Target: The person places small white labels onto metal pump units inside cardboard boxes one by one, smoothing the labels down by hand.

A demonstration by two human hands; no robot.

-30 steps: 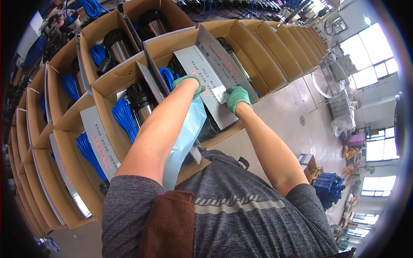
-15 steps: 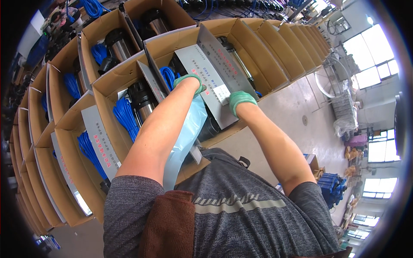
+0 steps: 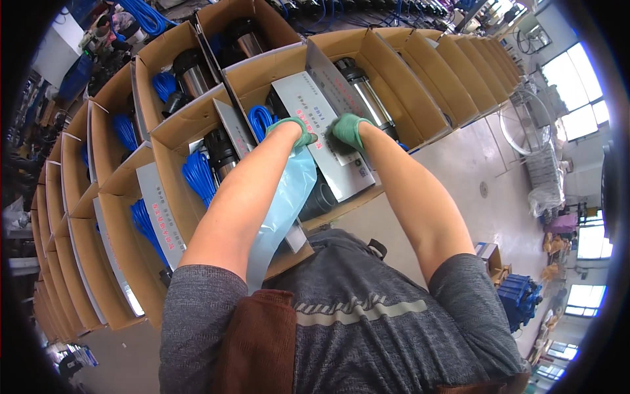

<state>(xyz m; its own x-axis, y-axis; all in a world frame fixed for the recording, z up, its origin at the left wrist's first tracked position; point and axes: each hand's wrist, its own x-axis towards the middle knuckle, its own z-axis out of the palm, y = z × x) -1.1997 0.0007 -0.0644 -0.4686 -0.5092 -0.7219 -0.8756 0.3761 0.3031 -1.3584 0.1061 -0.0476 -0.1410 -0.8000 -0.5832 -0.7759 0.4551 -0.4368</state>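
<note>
Both of my hands wear green gloves and work over an open cardboard carton. My left hand (image 3: 300, 131) is closed on the upper end of a light blue plastic sheet (image 3: 283, 197), which hangs down toward my body. Its knuckles are beside a grey printed carton flap (image 3: 341, 180). My right hand (image 3: 348, 133) presses on that flap, its fingers spread over the surface and partly hidden. A white label (image 3: 346, 156) shows in part just below it. Left of my left hand lies a coil of blue cable (image 3: 261, 118). A black round part (image 3: 320, 199) shows under the flap.
Rows of open cartons (image 3: 420, 72) stand around. Several hold steel and black pumps (image 3: 192, 73) and blue cable coils (image 3: 199, 176). Beyond the right-hand cartons is grey floor (image 3: 446, 171), with blue crates (image 3: 518, 295) farther off.
My right hand has moved left and up from the flap's edge onto the flap, covering part of the white label. My left hand stays at the blue sheet. The view has shifted slightly.
</note>
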